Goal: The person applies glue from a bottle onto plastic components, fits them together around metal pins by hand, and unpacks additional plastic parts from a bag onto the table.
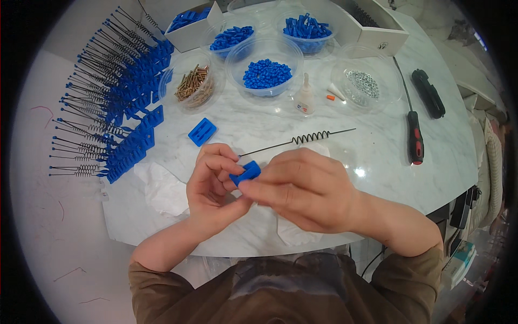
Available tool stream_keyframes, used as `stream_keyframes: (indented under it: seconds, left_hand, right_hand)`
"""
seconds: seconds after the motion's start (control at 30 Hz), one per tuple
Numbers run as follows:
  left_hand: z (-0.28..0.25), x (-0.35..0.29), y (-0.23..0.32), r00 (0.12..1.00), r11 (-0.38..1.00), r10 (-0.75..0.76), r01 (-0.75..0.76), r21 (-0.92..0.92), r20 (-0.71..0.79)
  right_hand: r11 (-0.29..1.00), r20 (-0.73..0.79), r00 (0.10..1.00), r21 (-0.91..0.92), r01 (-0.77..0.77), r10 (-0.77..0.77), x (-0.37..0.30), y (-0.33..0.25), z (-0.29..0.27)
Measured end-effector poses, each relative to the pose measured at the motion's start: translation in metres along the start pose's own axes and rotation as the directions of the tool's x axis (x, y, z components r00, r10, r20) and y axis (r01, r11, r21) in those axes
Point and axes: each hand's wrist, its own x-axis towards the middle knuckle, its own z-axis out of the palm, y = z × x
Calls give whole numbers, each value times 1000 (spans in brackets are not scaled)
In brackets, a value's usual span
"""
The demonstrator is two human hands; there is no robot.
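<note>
A small blue plastic piece (250, 170) is pinched between both hands above the table's near middle. My left hand (211, 189) has its fingers curled at the piece's left side. From the other side my right hand (313, 186) grips it with thumb and fingertips, hiding part of it. Just beyond them, a thin dark rod with a coiled spring section (310, 137) stretches to the right. Its left end meets my left fingertips; I cannot tell whether they hold it. A flat blue slotted plate (202, 132) lies beyond my left hand.
Many blue assemblies with springs (129, 129) line the left edge. Bowls of screws (193, 86), blue beads (267, 74) and metal nuts (362, 83) stand farther back, near a glue bottle (305, 97). A screwdriver (415, 137) and black tool (428, 93) lie right; crumpled tissue (162, 189) lies left.
</note>
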Motion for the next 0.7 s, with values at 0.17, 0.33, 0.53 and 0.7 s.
stream_keyframes:
  seconds: [0.17, 0.33, 0.53, 0.7]
  left_hand:
    - [-10, 2, -4, 979, 966, 117, -151, 208, 167]
    - [-5, 0, 1, 980, 977, 137, -158, 145, 143]
    - [3, 1, 4, 968, 973, 176, -199, 121, 179]
    - [0, 0, 3, 937, 938, 276, -311, 153, 212]
  right_hand:
    - [984, 40, 986, -67, 167, -164, 2, -5, -6]
    - [814, -237, 950, -580, 28, -202, 18, 17, -76]
    - [693, -482, 780, -399, -600, 398, 24, 58, -124]
    - [627, -182, 754, -452, -635, 632, 36, 70, -124]
